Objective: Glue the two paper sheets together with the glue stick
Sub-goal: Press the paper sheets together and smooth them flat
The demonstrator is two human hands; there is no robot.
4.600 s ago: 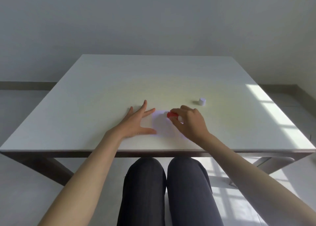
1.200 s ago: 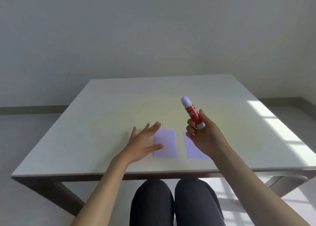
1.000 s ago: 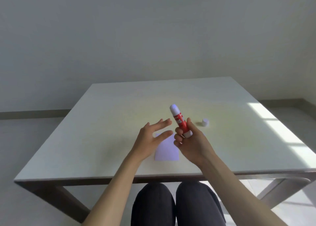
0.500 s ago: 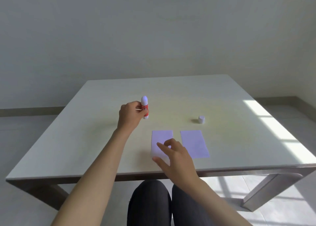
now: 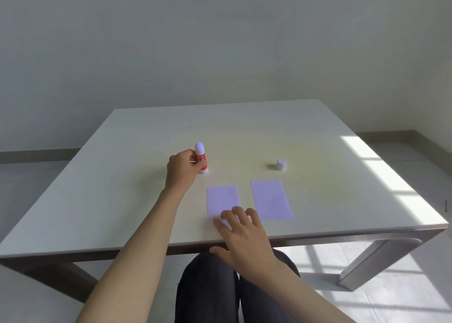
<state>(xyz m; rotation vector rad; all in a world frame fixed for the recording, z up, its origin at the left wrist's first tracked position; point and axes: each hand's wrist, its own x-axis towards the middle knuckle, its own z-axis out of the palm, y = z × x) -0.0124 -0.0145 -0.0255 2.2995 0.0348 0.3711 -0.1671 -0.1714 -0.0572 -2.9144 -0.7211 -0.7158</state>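
The left hand holds the glue stick standing straight up, tip up, behind the left paper. The right hand spreads its fingers on that paper, beside the right paper

Bare table beyond cap

Smooth matt off-white table top, dull metal-looking legs. Two flat matt pale lilac paper sheets. Glossy red and white plastic glue stick; matt white plastic cap, far right. Dark cloth trousers, near.
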